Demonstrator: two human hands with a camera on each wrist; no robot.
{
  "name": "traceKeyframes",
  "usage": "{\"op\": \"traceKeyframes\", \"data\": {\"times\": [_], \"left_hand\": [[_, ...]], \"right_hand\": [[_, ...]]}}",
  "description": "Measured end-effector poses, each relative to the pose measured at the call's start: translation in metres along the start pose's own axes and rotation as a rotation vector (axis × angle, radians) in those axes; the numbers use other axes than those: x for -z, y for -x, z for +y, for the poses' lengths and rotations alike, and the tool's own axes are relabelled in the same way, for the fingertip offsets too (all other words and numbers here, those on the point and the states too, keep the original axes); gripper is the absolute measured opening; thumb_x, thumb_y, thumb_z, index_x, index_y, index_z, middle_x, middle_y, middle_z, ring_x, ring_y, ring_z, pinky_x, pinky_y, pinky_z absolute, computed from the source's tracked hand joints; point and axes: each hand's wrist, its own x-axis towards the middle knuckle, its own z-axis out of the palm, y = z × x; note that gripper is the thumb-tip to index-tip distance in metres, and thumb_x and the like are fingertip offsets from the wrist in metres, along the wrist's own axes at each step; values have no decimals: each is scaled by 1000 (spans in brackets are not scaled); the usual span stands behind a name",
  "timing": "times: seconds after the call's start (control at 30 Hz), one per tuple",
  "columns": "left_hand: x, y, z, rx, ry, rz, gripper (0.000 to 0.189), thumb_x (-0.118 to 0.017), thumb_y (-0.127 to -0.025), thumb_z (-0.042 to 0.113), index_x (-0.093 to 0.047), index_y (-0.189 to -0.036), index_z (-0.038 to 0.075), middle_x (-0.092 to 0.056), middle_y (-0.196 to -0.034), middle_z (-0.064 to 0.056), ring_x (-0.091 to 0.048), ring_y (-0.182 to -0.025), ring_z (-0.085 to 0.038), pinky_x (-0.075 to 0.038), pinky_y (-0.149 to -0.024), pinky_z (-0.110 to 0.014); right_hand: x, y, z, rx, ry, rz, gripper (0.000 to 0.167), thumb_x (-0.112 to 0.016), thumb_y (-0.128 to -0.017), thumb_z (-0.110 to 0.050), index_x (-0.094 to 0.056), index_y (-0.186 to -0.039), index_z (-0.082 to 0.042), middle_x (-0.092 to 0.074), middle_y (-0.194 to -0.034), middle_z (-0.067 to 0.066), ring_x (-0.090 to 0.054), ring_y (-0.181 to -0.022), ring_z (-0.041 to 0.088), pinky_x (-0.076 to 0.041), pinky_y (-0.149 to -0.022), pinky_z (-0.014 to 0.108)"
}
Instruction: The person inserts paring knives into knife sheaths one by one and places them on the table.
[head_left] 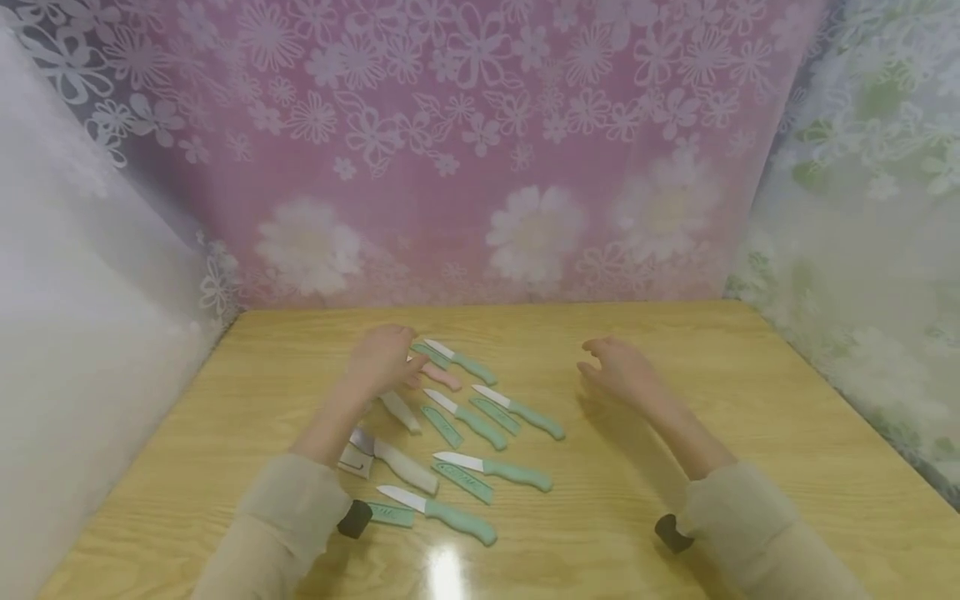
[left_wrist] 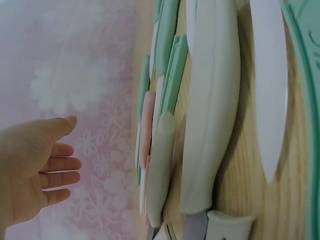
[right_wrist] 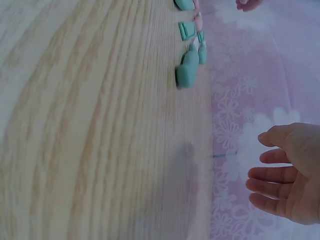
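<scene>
My left hand [head_left: 378, 360] hovers over the far left of a group of small knives, its fingers relaxed and holding nothing. It partly hides a pink-handled knife [head_left: 442, 377]; a green-handled knife [head_left: 474, 368] lies just right of its fingertips. Two white-handled knives, a smaller one [head_left: 401, 413] and a larger one [head_left: 408, 468], lie beside the left forearm. More green-handled knives with white blades, such as the nearest one [head_left: 461, 521], lie with green sheaths [head_left: 463, 482] beside or under their blades. My right hand [head_left: 621, 368], with loosely bent fingers and nothing in it, is raised over the table to the right of the knives.
The wooden table [head_left: 750, 400] carries the knives left of its middle. A pink flowered cloth [head_left: 450, 208] hangs along its back edge, with pale cloths [head_left: 862, 275] at the sides. A white sheath [head_left: 356, 460] lies by the larger white-handled knife, partly behind the left forearm.
</scene>
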Motion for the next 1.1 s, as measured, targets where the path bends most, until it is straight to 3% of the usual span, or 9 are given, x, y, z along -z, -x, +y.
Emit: {"op": "traceKeyframes", "data": {"times": [0.2,0.3,0.4,0.63,0.8,0.9,0.97,1.03,1.1], "left_hand": [[-2,-7,21,-115,49,-78,29,-63,-89,21,-61,-108,-1,-63,-107,-13,-60,-97,-27,-52,-83,-36],[-6,-9,33,-163,102,-136,15,-63,-89,15,-62,-96,2,-63,-90,-6,-59,-78,-18,-53,-71,-28],[-12,-9,43,-225,159,-168,8,-63,-88,9,-63,-91,2,-62,-85,-3,-57,-71,-14,-52,-69,-25],[-27,-10,58,-356,82,-202,22,-67,-85,12,-67,-105,4,-64,-110,-9,-61,-99,-25,-52,-86,-36],[-30,-13,70,-398,37,-243,7,-65,-85,7,-69,-90,5,-66,-90,-5,-60,-84,-19,-52,-81,-29],[-32,-16,76,-386,24,-279,7,-63,-85,6,-69,-81,6,-63,-79,-3,-55,-73,-17,-52,-80,-36],[-36,-17,79,-384,10,-285,6,-64,-84,6,-70,-84,7,-64,-80,1,-55,-73,-14,-52,-82,-37],[-40,-18,81,-377,-10,-297,7,-64,-84,6,-70,-85,8,-61,-76,3,-53,-69,-12,-52,-78,-32],[-44,-18,82,-389,-35,-294,7,-64,-85,5,-70,-85,7,-57,-71,4,-50,-61,-9,-50,-64,-18]], "right_hand": [[-5,-7,-14,94,-16,-83,30,-59,-90,-15,-60,-109,7,-65,-96,18,-62,-87,31,-55,-74,41],[-11,-8,-22,122,-40,-119,25,-61,-88,-12,-63,-105,6,-66,-89,13,-62,-81,27,-55,-70,38],[-18,-7,-27,146,-70,-143,23,-63,-87,-10,-63,-103,6,-65,-87,11,-62,-80,25,-55,-71,36],[-34,-4,-36,145,-123,-211,23,-63,-86,-10,-64,-104,3,-66,-90,10,-62,-84,24,-55,-75,37],[-39,-5,-42,141,-95,-229,22,-64,-85,-12,-65,-102,2,-65,-86,7,-61,-80,22,-54,-72,36],[-40,-6,-44,141,-79,-231,20,-65,-84,-12,-65,-99,2,-65,-83,7,-61,-77,21,-55,-69,34],[-41,-5,-46,141,-76,-233,19,-65,-84,-12,-65,-97,2,-65,-83,8,-61,-75,20,-55,-68,32],[-42,-5,-47,145,-77,-233,17,-65,-85,-11,-65,-96,2,-65,-82,8,-61,-74,19,-55,-67,31],[-44,-4,-47,150,-77,-231,16,-65,-85,-10,-65,-96,2,-66,-83,8,-61,-74,19,-55,-67,32]]}}
